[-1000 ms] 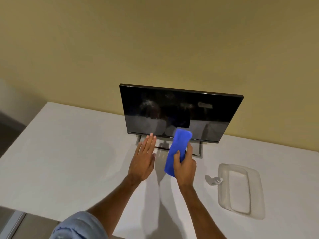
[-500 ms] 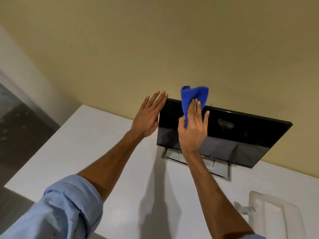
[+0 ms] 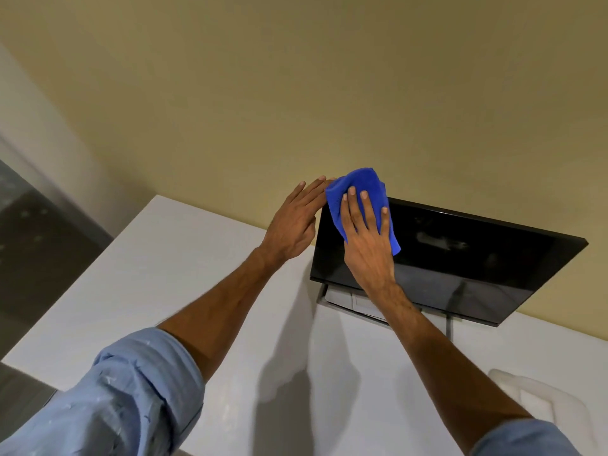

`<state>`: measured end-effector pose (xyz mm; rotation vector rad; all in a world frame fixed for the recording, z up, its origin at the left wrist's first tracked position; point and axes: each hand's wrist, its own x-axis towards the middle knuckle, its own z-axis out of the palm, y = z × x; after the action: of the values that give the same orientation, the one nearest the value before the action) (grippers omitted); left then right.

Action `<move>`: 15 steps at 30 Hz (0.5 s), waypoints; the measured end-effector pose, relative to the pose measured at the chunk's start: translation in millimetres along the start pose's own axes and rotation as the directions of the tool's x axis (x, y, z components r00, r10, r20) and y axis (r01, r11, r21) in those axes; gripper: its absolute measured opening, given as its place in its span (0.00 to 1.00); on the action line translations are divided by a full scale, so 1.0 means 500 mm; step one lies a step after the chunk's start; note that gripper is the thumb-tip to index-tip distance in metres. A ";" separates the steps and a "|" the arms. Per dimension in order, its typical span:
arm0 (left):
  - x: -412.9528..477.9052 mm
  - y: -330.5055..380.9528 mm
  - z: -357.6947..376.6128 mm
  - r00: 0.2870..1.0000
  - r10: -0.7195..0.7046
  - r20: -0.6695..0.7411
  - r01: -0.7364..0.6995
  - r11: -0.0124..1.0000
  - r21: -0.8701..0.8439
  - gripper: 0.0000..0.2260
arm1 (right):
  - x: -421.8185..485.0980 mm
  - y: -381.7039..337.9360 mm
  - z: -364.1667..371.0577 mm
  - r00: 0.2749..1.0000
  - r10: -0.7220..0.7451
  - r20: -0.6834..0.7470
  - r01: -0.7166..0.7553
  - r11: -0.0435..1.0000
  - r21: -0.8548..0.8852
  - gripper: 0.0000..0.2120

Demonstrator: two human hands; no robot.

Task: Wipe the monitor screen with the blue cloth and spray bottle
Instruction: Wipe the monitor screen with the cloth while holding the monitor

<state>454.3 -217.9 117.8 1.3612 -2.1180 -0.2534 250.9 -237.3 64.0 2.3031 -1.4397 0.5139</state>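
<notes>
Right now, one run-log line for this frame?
phase: wiping | right hand: pressing blue cloth on monitor upper-left corner | left hand: flat, bracing left edge

Dim warm light; arm shadows fall on the table (image 3: 138,278); edges bow.

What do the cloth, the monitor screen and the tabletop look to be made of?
Blue cloth: soft, nappy fabric, probably microfibre; it bunches and folds under the right hand.
Monitor screen: glossy black glass or plastic; it shows reflections.
Table: smooth white surface with a faint sheen, perhaps laminate.
</notes>
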 end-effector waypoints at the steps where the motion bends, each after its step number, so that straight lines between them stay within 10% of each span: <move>1: 0.002 -0.004 0.001 1.000 -0.004 -0.004 0.004 1.000 -0.010 0.38 | -0.002 0.004 0.003 1.000 -0.022 0.015 0.022 1.000 -0.007 0.43; 10: 0.010 -0.019 0.012 0.999 -0.014 -0.053 0.008 0.994 -0.112 0.29 | -0.051 0.015 0.046 0.933 -0.320 0.164 0.328 0.944 -0.023 0.46; 15: 0.012 -0.016 0.022 0.995 -0.068 -0.071 0.064 0.996 -0.057 0.44 | -0.153 0.009 0.087 0.782 -0.473 0.405 0.513 0.858 0.013 0.45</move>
<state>452.3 -228.3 107.5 1.3887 -1.9948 -0.2824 220.0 -201.9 -10.7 2.6630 -0.8990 -0.1897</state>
